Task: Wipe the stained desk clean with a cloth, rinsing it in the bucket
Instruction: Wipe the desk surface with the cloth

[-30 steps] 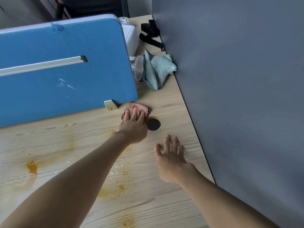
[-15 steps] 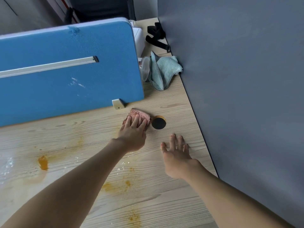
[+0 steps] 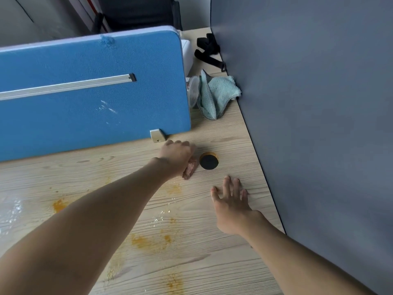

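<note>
Desk [image 3: 223, 262], orange-stained, meets blue divider [image 3: 85, 116] and grey wall [image 3: 319, 124]; left fingers [image 3: 186, 145] clutch cloth [image 3: 190, 169], right fingers [image 3: 227, 185] lie spread.

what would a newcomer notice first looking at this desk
The orange-yellow stains smeared across the near part of the pale wooden desk stand out first, in front of the big blue divider panel standing along its far side. Near the panel's corner the left hand is curled over a pink cloth beside a black round cap, while the right hand rests flat on the desk.
</note>
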The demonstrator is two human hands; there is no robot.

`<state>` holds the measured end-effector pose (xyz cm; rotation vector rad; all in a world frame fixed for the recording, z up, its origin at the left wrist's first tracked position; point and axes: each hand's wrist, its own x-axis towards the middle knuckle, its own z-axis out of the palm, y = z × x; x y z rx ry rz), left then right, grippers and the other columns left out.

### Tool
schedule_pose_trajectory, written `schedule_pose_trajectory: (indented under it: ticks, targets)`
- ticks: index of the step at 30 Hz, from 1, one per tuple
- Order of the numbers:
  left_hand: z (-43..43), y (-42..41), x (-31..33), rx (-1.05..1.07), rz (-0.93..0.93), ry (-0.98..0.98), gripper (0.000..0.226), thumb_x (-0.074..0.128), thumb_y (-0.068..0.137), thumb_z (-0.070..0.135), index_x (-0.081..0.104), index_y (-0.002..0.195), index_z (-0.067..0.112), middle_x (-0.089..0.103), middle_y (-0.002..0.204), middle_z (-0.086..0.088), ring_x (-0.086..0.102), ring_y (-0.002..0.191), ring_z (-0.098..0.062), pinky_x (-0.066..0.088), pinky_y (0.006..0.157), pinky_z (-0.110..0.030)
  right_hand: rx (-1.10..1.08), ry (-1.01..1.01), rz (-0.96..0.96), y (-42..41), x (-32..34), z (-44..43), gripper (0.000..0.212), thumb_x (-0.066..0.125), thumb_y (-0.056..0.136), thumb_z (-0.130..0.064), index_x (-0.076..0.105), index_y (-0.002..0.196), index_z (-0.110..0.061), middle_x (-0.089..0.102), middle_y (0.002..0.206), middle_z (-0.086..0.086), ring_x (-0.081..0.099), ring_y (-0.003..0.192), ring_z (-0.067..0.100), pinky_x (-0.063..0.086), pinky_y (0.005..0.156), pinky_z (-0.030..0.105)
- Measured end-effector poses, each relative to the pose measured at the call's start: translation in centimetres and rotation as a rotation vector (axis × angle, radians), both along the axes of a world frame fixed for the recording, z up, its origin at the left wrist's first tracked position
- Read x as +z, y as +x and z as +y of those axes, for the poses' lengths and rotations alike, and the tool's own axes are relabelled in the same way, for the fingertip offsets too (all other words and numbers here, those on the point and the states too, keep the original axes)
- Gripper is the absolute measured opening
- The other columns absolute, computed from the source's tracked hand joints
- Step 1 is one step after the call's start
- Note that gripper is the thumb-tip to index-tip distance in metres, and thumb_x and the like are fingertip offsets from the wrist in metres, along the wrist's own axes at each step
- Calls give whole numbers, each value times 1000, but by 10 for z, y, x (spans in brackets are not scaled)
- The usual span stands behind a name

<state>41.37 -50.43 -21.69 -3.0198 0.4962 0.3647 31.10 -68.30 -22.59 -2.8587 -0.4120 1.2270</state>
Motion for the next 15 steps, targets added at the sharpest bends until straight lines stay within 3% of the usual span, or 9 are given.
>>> schedule_pose_trajectory:
  ticks: [3, 6, 8, 11, 13, 15]
  targets:
    - [15, -6, 16, 86, -140, -163, 13, 56, 95, 12, 51, 107, 15, 58, 98, 3, 52, 83, -20, 39, 75, -30, -1, 9, 8, -1, 1, -1, 81, 38, 93, 1, -7, 159, -16, -35, 154, 29, -28, 142, 53, -5, 118, 65]
    - [32, -17, 21, 54, -328, -247, 19, 65, 87, 11, 54, 102, 8, 58, 97, -6, 56, 84, -27, 47, 73, -38, 3, 10, 9, -1, 2, -2, 82, 38, 94, 1, -8, 159, -15, -36, 154, 29, -29, 142, 53, -6, 118, 65]
    - [38, -34, 18, 12, -234, -266, 29, 64, 91, 12, 56, 119, 11, 59, 108, -3, 58, 90, -22, 53, 79, -37, 3, 8, 6, 0, 2, -1, 82, 39, 94, 1, -9, 159, -16, -36, 154, 29, -30, 142, 53, -7, 118, 65]
    - [39, -60, 10, -9, 157, -96, 48, 54, 96, 12, 46, 142, 25, 45, 146, 5, 49, 125, -17, 47, 103, -34, 2, 6, 12, -1, 1, -1, 83, 39, 94, 1, -10, 159, -16, -37, 154, 28, -30, 142, 53, -6, 118, 65]
    - [36, -63, 8, 89, 160, -118, 56, 51, 89, 7, 45, 143, 24, 40, 151, 4, 39, 134, -17, 40, 111, -37, 4, -1, 8, -1, 1, -1, 84, 39, 94, 1, -10, 159, -16, -37, 154, 28, -30, 142, 53, -6, 118, 65]
    - [27, -59, 11, 214, 57, -216, 54, 47, 90, 8, 46, 142, 21, 42, 146, -1, 40, 131, -19, 42, 109, -38, 2, -5, 8, -1, 0, 0, 84, 40, 94, 1, -10, 159, -17, -37, 154, 28, -30, 142, 53, -6, 118, 65]
